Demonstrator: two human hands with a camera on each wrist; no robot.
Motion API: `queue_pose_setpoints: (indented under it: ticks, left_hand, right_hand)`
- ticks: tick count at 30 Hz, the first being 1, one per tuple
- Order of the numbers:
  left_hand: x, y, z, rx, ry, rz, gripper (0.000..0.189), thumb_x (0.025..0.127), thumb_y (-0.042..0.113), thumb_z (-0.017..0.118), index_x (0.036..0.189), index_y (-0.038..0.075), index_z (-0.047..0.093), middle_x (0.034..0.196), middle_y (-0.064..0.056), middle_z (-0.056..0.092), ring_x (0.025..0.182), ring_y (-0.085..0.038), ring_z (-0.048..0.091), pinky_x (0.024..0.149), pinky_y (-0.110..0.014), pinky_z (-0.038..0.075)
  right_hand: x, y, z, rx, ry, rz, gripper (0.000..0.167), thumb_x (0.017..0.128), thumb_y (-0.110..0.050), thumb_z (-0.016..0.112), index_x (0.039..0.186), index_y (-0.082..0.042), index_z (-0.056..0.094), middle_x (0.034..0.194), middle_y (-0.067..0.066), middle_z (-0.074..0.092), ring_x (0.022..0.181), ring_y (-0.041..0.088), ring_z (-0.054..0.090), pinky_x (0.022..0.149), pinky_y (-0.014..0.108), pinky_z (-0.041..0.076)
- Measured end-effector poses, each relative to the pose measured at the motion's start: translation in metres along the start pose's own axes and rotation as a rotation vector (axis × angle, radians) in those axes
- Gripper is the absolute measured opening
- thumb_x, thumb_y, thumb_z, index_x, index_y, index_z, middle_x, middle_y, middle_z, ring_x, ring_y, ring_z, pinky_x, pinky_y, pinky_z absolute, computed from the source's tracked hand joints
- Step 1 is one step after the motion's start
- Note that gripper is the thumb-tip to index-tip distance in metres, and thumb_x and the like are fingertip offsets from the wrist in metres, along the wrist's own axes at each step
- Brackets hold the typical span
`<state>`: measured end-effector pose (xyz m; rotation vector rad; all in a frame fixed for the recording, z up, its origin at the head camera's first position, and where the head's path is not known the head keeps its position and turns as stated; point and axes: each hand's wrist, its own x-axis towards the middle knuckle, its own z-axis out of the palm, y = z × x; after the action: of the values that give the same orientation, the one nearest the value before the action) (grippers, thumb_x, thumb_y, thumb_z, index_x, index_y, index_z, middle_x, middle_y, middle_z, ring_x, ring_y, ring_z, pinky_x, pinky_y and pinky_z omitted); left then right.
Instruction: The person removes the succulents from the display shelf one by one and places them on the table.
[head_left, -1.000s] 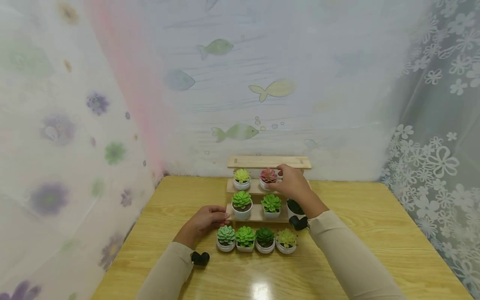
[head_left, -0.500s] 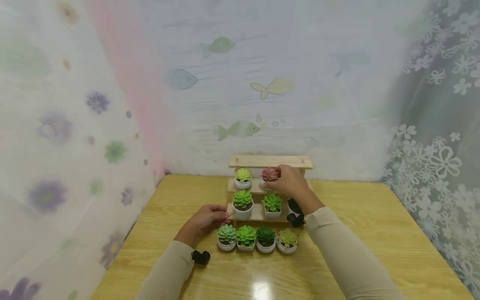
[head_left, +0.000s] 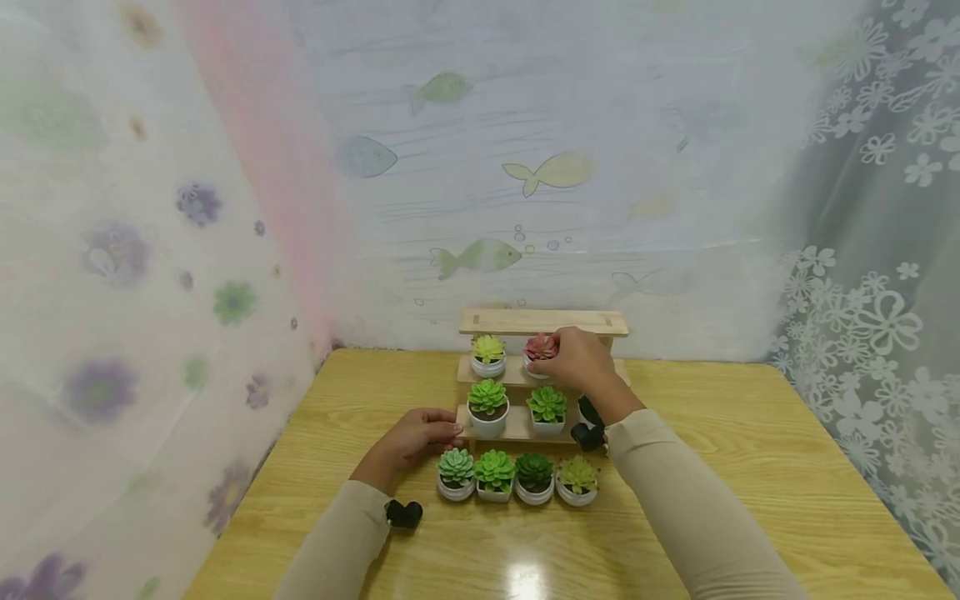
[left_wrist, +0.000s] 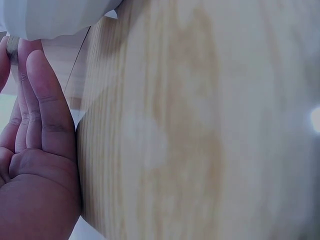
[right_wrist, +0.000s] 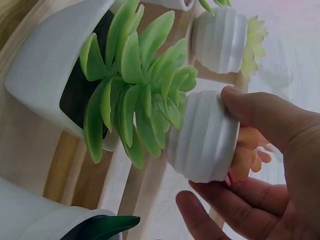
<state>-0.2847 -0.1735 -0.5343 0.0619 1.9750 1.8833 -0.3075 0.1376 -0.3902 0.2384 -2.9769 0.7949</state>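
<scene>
My right hand [head_left: 587, 365] holds a small potted succulent with red leaves [head_left: 538, 347] on the upper middle tier of a wooden tiered stand [head_left: 543, 322]. In the right wrist view its ribbed white pot [right_wrist: 205, 137] sits between the thumb on one side and the fingers on the other. My left hand [head_left: 417, 437] pinches the left end of the stand's lower tier, thumb and fingers on either side of the board end [left_wrist: 12, 46]. A yellow-green succulent [head_left: 488, 354] stands left of the red one. Below them are two bright green succulents [head_left: 488, 400] and a partly hidden dark green plant [head_left: 588, 410].
A row of several potted succulents [head_left: 495, 475] stands on the wood-grain table [head_left: 697, 467] in front of the stand. Behind rises a pale curtain with fish prints [head_left: 480, 255]. Each wrist carries a small black camera [head_left: 405, 514].
My right hand shifts slightly left around the red succulent, covering more of its leaves. My left hand keeps its place on the stand.
</scene>
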Motion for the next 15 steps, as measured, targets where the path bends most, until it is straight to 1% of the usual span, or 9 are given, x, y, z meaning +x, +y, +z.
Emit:
queue_pose_setpoints:
  ticks: [4,7,12,15]
  left_hand:
    - [0.001,0.0001,0.0,0.0,0.003,0.002,0.04,0.1,0.014,0.071,0.132,-0.007,0.06,0.104,-0.01,0.075,0.089,-0.014,0.076,0.078,-0.025,0.061]
    - [0.001,0.0004,-0.0005,0.005,0.009,0.0,0.04,0.099,0.014,0.071,0.132,-0.006,0.06,0.104,-0.01,0.074,0.089,-0.015,0.076,0.078,-0.026,0.062]
    - [-0.0002,0.0003,-0.0008,0.001,0.018,-0.017,0.042,0.098,0.017,0.074,0.132,-0.005,0.061,0.105,-0.01,0.075,0.091,-0.015,0.076,0.078,-0.025,0.061]
    - [-0.0002,-0.0003,0.0002,-0.002,0.017,-0.019,0.042,0.098,0.017,0.074,0.132,-0.005,0.061,0.106,-0.01,0.075,0.091,-0.015,0.076,0.078,-0.025,0.061]
  right_hand:
    - [-0.0008,0.0003,-0.0015,0.005,0.01,0.004,0.044,0.084,-0.048,0.084,0.099,-0.011,0.067,0.087,0.006,0.066,0.077,0.023,0.06,0.062,0.035,0.045]
    - [-0.0011,0.0006,-0.002,0.0,0.014,0.007,0.045,0.083,-0.049,0.084,0.098,-0.011,0.066,0.087,0.005,0.066,0.078,0.023,0.061,0.062,0.035,0.046]
    - [-0.002,0.0013,-0.0041,0.003,0.037,-0.01,0.047,0.082,-0.05,0.085,0.102,-0.01,0.067,0.091,0.006,0.067,0.081,0.024,0.062,0.064,0.035,0.047]
    - [-0.0042,0.0022,-0.0071,0.015,0.055,-0.022,0.049,0.082,-0.049,0.085,0.107,-0.01,0.068,0.096,0.007,0.069,0.086,0.025,0.063,0.069,0.036,0.05]
